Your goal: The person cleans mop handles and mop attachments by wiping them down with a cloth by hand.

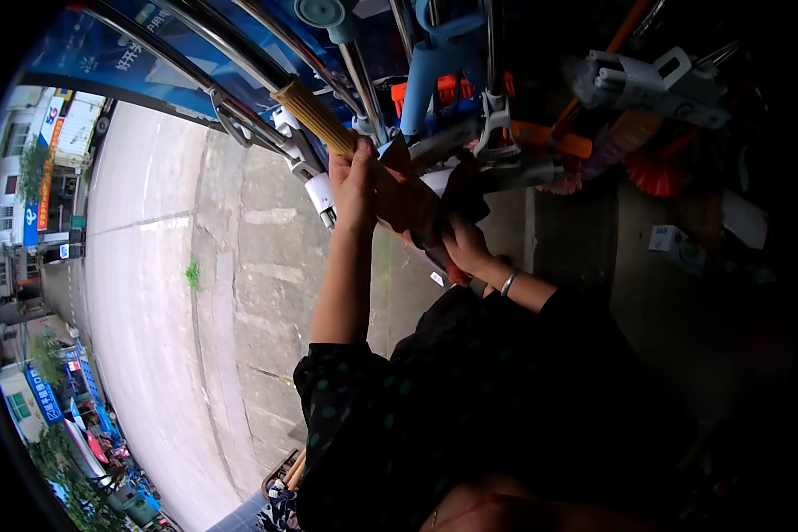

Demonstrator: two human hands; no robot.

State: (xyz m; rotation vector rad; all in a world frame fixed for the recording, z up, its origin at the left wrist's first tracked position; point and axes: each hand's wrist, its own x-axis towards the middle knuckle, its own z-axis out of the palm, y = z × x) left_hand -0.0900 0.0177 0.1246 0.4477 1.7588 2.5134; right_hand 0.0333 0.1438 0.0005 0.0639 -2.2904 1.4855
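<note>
My left hand [355, 186] is closed, thumb uppermost, on the near edge of a crumpled brown cloth-like piece [406, 197]. Right at its fingertips ends a yellow ribbed grip [315, 115] on a metal pole; I cannot tell whether they touch. My right hand [466, 244], with a silver bangle [509, 283] at the wrist, is closed lower down at the same bundle. A dark reddish end [457, 273] hangs beneath it. Shadow hides most of the right fingers and what lies between the hands.
Mop poles with white plastic heads [319, 191] hang just ahead, beside a light blue plastic handle [421, 89]. Orange and red brushes [661, 173] and a small white box [674, 244] lie in shadow at right. A paved street [151, 266] runs along the left.
</note>
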